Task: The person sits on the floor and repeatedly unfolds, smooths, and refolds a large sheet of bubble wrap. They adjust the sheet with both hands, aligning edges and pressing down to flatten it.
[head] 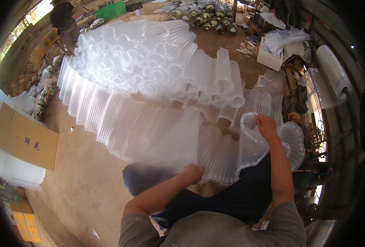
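My left hand (193,173) is closed on the near corner of a flat sheet of clear inflated air-column packaging (157,132), just above my knees. Further right, my right hand (266,126) pinches the rim of a curled piece of the same clear ribbed plastic (252,145). That piece bends over beside my right leg. Between both hands, another ribbed section (218,154) hangs in front of my lap. Beyond them lies a large heap of rolled air-column tubes (133,58), with several single tubes (224,77) at its right side.
Wrapped flower bundles (207,18) are stacked at the back. A person (61,18) stands at the far left near a green crate (111,10). A cardboard box (27,136) bearing writing is at left. On the right are a white foam box (270,57) and a plastic film roll (332,66).
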`<act>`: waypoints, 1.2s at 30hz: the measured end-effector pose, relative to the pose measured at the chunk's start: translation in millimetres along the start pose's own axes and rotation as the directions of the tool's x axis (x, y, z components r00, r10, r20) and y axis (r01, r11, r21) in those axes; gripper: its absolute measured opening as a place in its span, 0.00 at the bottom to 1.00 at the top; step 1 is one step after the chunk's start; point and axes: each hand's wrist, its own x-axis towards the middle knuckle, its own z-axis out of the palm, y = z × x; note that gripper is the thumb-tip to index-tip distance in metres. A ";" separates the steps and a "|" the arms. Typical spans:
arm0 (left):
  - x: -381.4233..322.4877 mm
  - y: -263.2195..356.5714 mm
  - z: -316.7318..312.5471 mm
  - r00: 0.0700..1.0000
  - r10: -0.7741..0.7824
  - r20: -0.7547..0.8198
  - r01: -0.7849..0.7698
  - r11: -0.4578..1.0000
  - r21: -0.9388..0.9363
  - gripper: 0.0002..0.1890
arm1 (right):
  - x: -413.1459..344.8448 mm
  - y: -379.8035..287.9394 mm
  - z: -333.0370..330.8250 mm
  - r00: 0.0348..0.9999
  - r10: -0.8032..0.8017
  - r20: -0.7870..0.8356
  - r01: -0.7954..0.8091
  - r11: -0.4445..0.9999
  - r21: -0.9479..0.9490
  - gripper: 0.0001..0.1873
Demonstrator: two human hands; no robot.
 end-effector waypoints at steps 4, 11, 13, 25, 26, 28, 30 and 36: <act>0.2 -0.3 -0.1 1.000 0.006 0.029 -0.006 1.000 0.012 0.31 | 1.1 -0.7 -1.5 0.998 0.050 0.039 -0.050 0.999 -0.006 0.18; 3.3 -1.6 3.3 0.999 0.004 0.034 -0.005 1.000 0.012 0.30 | 0.6 -1.4 -3.3 0.995 0.080 0.054 -0.084 0.994 0.072 0.17; 5.4 -2.9 8.0 1.000 0.004 0.023 -0.005 1.000 0.013 0.30 | 0.2 0.7 -1.9 0.995 0.085 0.046 -0.090 0.988 0.123 0.16; 2.9 -0.3 1.4 0.999 -0.031 0.032 0.031 0.999 -0.020 0.21 | 2.9 1.2 -0.5 0.989 0.114 0.094 -0.117 0.993 0.028 0.21; 1.8 0.0 -0.3 0.999 -0.036 0.021 0.036 0.999 -0.032 0.21 | 3.1 0.9 -0.5 0.991 0.098 0.089 -0.100 0.995 0.016 0.21; 0.5 0.2 -2.3 0.999 -0.033 0.035 0.034 0.999 -0.034 0.21 | 2.8 1.3 0.3 0.992 0.095 0.082 -0.102 0.992 0.079 0.21; 0.1 0.2 -2.5 1.000 -0.022 0.016 0.023 0.999 -0.024 0.20 | 2.7 2.7 1.4 0.993 0.084 0.078 -0.087 0.996 0.027 0.21; 1.8 2.2 -3.7 0.998 -0.027 0.058 0.026 0.999 0.026 0.24 | 3.1 7.8 3.7 0.996 0.057 0.074 -0.061 0.997 0.046 0.22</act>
